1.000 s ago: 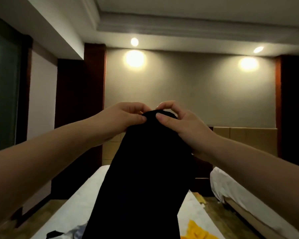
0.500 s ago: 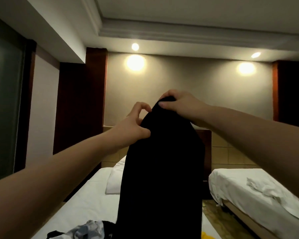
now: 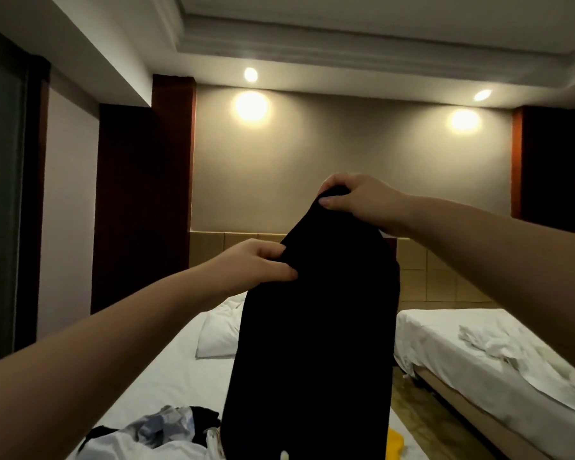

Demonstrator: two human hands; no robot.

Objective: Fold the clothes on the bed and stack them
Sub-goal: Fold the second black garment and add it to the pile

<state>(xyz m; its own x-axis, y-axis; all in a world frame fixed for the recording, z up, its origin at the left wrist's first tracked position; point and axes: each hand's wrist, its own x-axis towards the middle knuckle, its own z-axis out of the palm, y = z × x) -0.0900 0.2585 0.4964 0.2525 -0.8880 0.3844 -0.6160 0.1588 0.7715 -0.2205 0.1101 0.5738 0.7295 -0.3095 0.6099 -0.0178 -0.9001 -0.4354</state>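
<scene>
Dim hotel room. The white bed (image 3: 166, 376) sits under the fingers (image 3: 279, 273), with a clothes heap (image 3: 166, 426) nearest. The black garment (image 3: 312, 327) hangs limp. My left hand (image 3: 256, 263) pinches its side edge and my right hand (image 3: 359, 200) pinches the top. It looks soft and light, so I'd grab the corners.

Single view, worn on the person's head at the near end of the left bed (image 3: 166, 376). It faces along the bed toward the far wall (image 3: 346, 167), pitched high enough to take in the ceiling (image 3: 379, 24). The left hand (image 3: 256, 267) and right hand (image 3: 362, 200) reach in from the near corners; the black garment (image 3: 312, 343) hangs close before the lens. A second bed (image 3: 478, 360) lies right.
</scene>
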